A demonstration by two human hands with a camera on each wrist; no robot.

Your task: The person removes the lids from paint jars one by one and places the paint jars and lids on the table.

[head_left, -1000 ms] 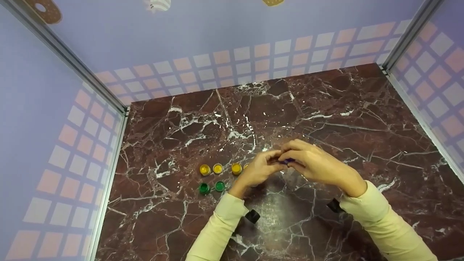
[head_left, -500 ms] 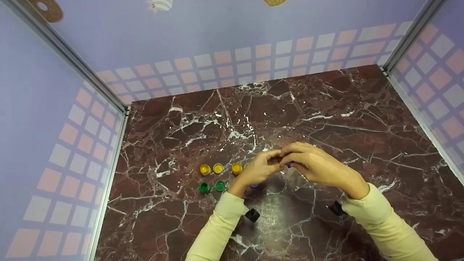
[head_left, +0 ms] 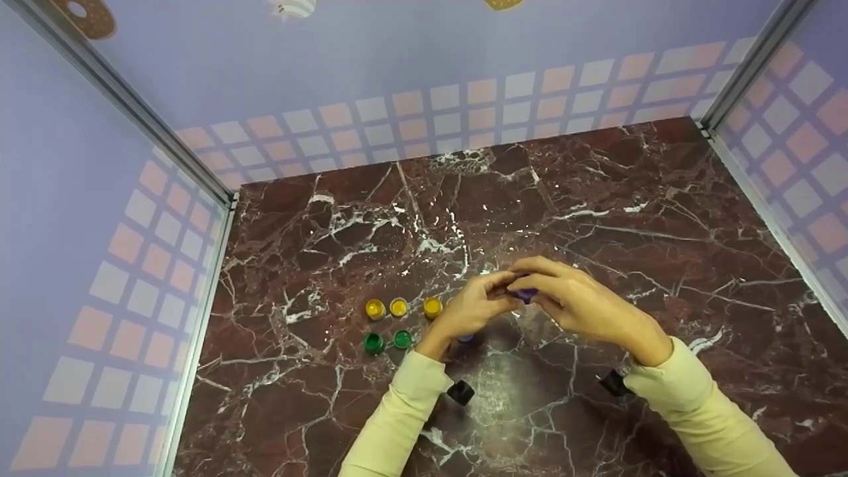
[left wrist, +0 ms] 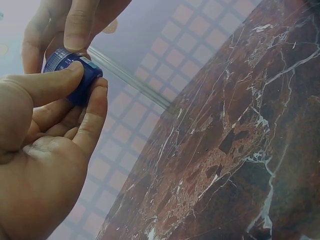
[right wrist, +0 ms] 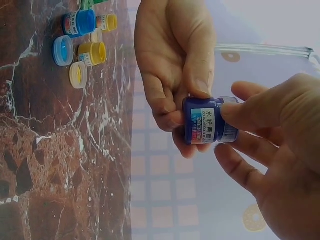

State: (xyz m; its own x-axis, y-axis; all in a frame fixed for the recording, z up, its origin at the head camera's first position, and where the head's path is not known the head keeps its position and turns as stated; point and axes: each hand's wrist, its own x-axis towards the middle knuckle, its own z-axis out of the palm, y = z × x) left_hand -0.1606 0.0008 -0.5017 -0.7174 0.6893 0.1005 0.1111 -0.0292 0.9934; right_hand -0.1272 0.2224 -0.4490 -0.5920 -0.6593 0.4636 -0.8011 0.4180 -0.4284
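Note:
Above the table, both hands meet at a dark blue-violet gouache paint jar (right wrist: 200, 122) with a clear ribbed lid (right wrist: 229, 133). My left hand (head_left: 472, 308) grips the jar's body between thumb and fingers, seen closely in the left wrist view, where the jar (left wrist: 85, 80) lies tilted on its side. My right hand (head_left: 586, 301) holds the lid end, thumb on one side and fingers on the other. The lid sits on the jar. A printed label faces the right wrist camera. From the head view, the fingers hide most of the jar.
Left of the hands stand open paint jars with lids beside them: a yellow jar (head_left: 375, 309), a yellow lid (head_left: 398, 307), another yellow jar (head_left: 432, 307), a green jar (head_left: 373, 343) and a green lid (head_left: 402, 340). A blue jar (right wrist: 79, 23) stands near its lid (right wrist: 63, 50). Panel walls (head_left: 397, 79) enclose the marble-patterned table.
The hands stay in about the same place. The right fingers shift on the lid end, and more of the jar shows between the hands than half a second ago.

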